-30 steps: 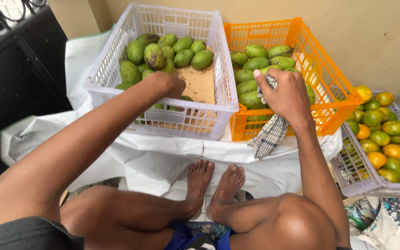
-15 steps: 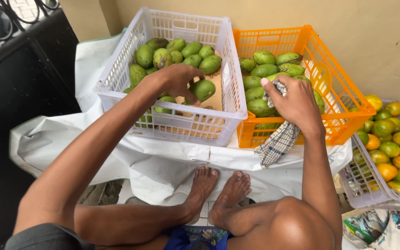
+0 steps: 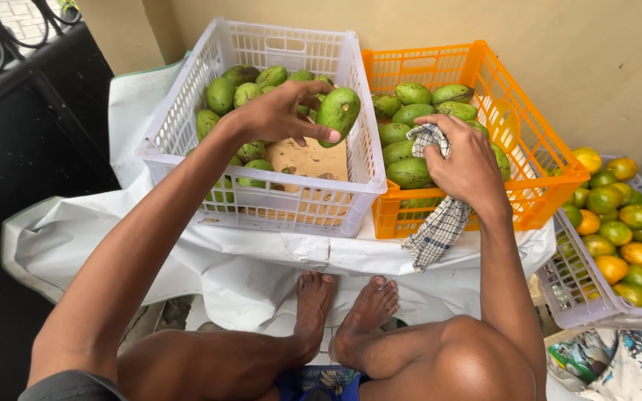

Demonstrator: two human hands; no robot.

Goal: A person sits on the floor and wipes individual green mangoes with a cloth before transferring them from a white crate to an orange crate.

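Note:
My left hand holds a green mango above the white crate, near its right wall. That crate has several green mangoes piled at its back and left, with brown card showing on its floor. My right hand grips a checked cloth over the orange crate, which also holds green mangoes. The cloth hangs down over the orange crate's front edge.
A third pale crate at the right holds green and orange fruit. All crates rest on a white sheet. My bare feet lie below the crates. A dark railing stands at the left, a beige wall behind.
My left hand has risen out of the white crate with a mango and moved right. My right hand with the cloth has stayed over the orange crate.

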